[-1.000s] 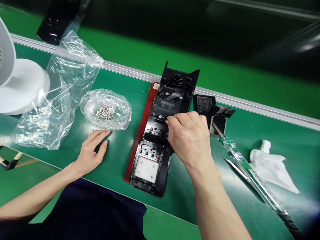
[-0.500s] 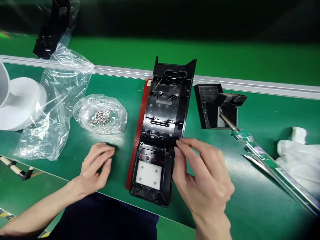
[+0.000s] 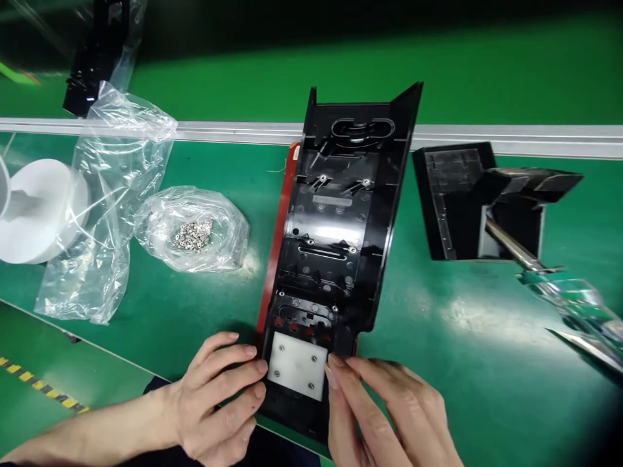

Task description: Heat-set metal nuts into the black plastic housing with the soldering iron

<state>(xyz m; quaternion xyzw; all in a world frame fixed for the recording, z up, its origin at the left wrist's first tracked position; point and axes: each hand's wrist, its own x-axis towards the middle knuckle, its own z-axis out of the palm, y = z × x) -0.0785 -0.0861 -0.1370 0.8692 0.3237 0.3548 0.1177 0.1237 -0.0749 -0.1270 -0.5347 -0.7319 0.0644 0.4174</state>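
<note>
A long black plastic housing (image 3: 335, 214) lies inner side up in front of me. In its near end sits a white plate (image 3: 298, 364) with a small metal piece near each corner. My left hand (image 3: 226, 395) rests against the housing's left wall, fingers stretched out and slightly apart, tips by the plate's left edge. At the plate's right edge, my right hand (image 3: 384, 408) has thumb and fingertips pinched together; anything between them is hidden. Small metal nuts or inserts (image 3: 193, 236) fill the middle of a clear plastic bag (image 3: 219, 253) to the left.
A red strip (image 3: 275, 266) shows beneath the housing. To the right, a soldering iron with a green clear handle (image 3: 579, 295) stands in a black holder (image 3: 448, 207). Farther left lie a white spool (image 3: 43, 207) and a large clear bag (image 3: 121, 168). A metal rail (image 3: 233, 133) runs behind.
My left hand has moved right to the housing's edge. My right hand has come down from the housing's middle to the white plate's right edge. The view has shifted closer.
</note>
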